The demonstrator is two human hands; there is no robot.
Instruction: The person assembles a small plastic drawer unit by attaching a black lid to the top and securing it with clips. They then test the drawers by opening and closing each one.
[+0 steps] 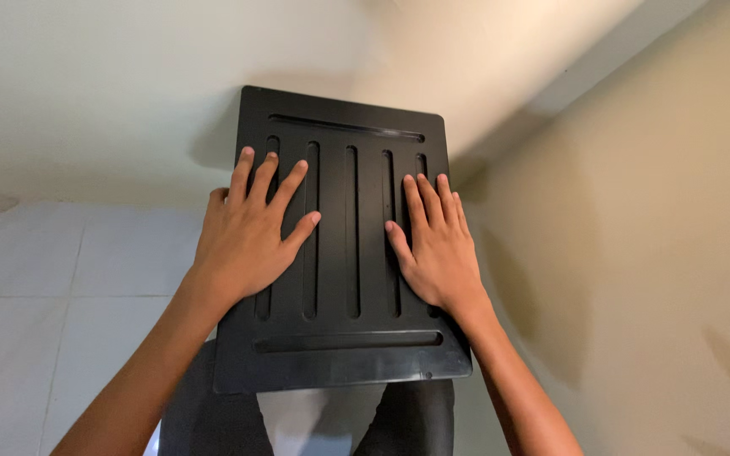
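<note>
A black rectangular plastic board (350, 152) with long lengthwise slots lies across my lap, its far end toward the wall. My left hand (251, 236) rests flat on its left half with fingers spread. My right hand (434, 245) lies flat on the right half, fingers together and thumb out. Neither hand grips anything; both palms press on the board's surface.
My legs in dark trousers (213, 422) show under the board's near edge. A white tiled floor (52, 279) spreads to the left. A cream wall (652, 253) stands close on the right and another wall (111, 84) behind the board.
</note>
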